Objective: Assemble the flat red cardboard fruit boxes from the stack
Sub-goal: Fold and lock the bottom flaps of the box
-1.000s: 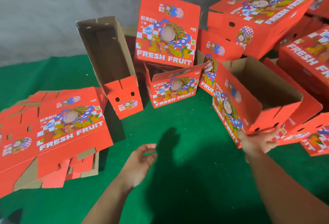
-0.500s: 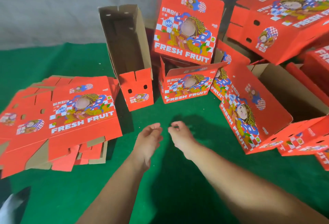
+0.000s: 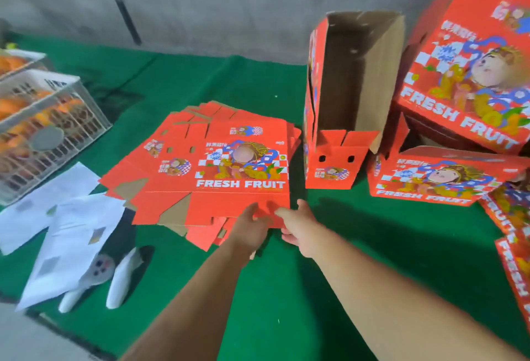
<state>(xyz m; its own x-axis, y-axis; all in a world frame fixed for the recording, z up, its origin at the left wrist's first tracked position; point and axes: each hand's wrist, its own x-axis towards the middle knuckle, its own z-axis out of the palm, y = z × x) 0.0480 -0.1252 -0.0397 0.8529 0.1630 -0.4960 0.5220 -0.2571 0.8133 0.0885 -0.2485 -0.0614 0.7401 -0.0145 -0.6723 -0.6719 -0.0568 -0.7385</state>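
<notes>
In the head view, both hands meet at the near edge of the stack of flat boxes (image 3: 218, 171), which lies on the green cloth (image 3: 286, 289) towards the middle of the floor. The left hand (image 3: 249, 227) has its fingers on the near flap of the top sheet, and the right hand (image 3: 298, 224) sits just beside it with its thumb over the same flap and the other fingers tucked beneath; motion blur leaves it unclear whether either hand truly grasps the card or only touches it. Just beyond the stack on the right stands an open box (image 3: 344, 102) on end, its brown inside facing the camera, and behind and beside it red assembled boxes (image 3: 470, 74) are piled against each other along the right edge of the cloth. Towards the left edge a white wire crate (image 3: 48, 131) holds orange fruit, white sheets of paper (image 3: 66, 231) lie spread near it, and a pair of white slippers (image 3: 114, 277) sits at the near left. A grey wall (image 3: 229, 2) closes the far side, with a thin dark rod (image 3: 126, 16) leaning on it.
</notes>
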